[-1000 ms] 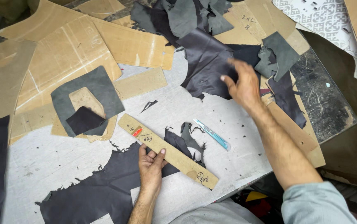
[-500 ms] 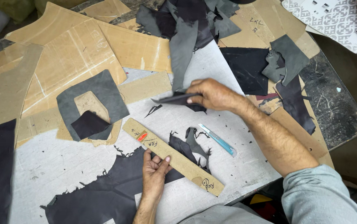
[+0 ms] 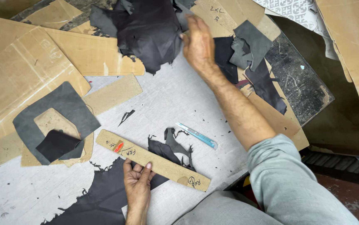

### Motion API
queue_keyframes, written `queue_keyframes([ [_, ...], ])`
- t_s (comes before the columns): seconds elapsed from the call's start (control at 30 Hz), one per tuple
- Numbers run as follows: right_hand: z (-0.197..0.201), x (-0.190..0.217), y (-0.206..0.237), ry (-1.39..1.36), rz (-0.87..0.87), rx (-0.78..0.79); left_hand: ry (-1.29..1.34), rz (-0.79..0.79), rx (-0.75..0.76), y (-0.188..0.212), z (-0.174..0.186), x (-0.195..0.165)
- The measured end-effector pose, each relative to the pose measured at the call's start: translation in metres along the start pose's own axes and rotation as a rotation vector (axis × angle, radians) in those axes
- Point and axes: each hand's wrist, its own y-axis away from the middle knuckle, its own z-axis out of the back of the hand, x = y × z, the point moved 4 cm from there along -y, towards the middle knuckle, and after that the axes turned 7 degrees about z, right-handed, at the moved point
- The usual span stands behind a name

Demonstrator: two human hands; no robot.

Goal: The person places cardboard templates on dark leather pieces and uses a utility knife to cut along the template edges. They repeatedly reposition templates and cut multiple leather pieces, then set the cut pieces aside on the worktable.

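Observation:
My left hand (image 3: pixel 137 183) rests with fingers spread on a long cardboard strip template (image 3: pixel 152 159) that lies across a black leather piece (image 3: pixel 100 196) on the white work surface (image 3: pixel 179 100). My right hand (image 3: pixel 198 43) is raised at the far side of the table, gripping the edge of a large dark leather piece (image 3: pixel 148 29) that hangs over the pile. A light blue knife (image 3: pixel 197 135) lies on the surface to the right of the strip, beside small black leather offcuts (image 3: pixel 174 146).
Brown cardboard sheets (image 3: pixel 29 62) cover the left and far side. A grey leather frame-shaped cutout (image 3: pixel 62 108) with a dark patch (image 3: pixel 56 143) lies on the left. More dark leather scraps (image 3: pixel 254 46) lie on the right, by the table's edge (image 3: pixel 313 108).
My right hand has lifted from the middle of the surface to the far pile, taking the dark leather piece up and away. My left hand stays on the strip.

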Motion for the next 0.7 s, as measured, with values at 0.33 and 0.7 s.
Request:
queue_keyframes([
  [0.33, 0.109, -0.163, 0.048, 0.213, -0.407, 0.407, -0.037, 0.005, 0.01, 0.003, -0.004, -0.005],
  [0.7, 0.1, -0.075, -0.039, -0.275, -0.075, 0.2, -0.063, 0.03, -0.026, 0.005, -0.005, -0.003],
])
